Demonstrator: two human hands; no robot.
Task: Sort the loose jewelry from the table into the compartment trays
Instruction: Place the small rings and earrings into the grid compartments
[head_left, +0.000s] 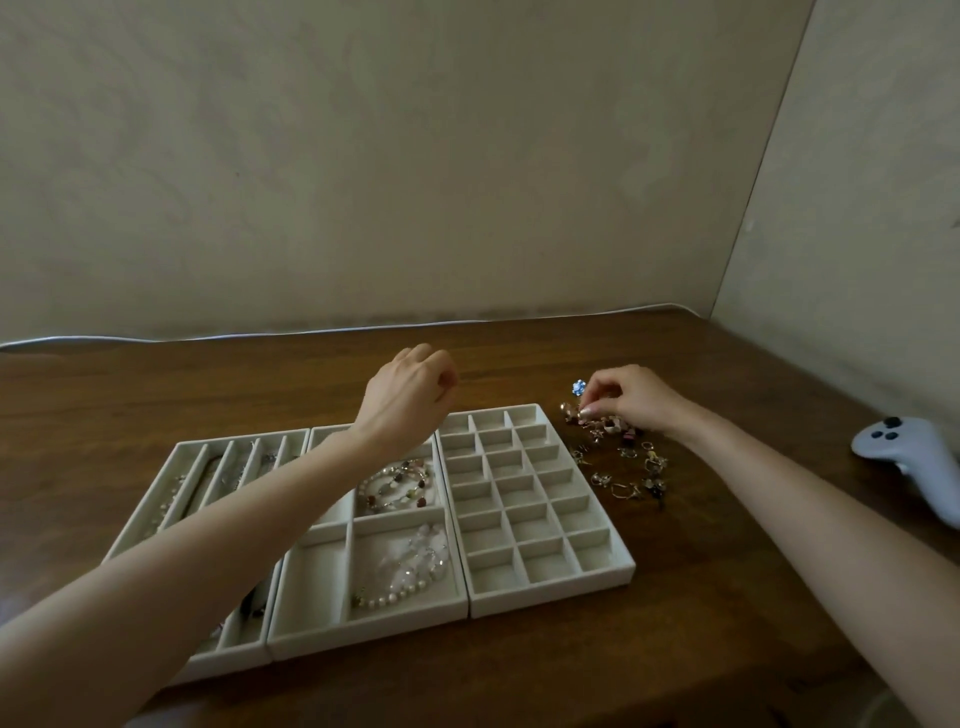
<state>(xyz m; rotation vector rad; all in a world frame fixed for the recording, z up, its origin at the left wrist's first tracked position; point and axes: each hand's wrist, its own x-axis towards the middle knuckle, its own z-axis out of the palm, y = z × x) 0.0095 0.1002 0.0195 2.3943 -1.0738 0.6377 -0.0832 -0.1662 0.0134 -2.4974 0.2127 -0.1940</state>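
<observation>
Right hand (636, 400) pinched a piece at the far end of the loose jewelry pile (605, 427), just right of the grid tray (550, 592). Left hand (410, 395) hung curled over that tray's far-left corner; whether it held anything, can't tell. Bead bracelets (397, 483) lay left of the tray.

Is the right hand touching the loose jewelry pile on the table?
Touching: the head view shows the right hand pinching a piece within the jewelry pile.
</observation>
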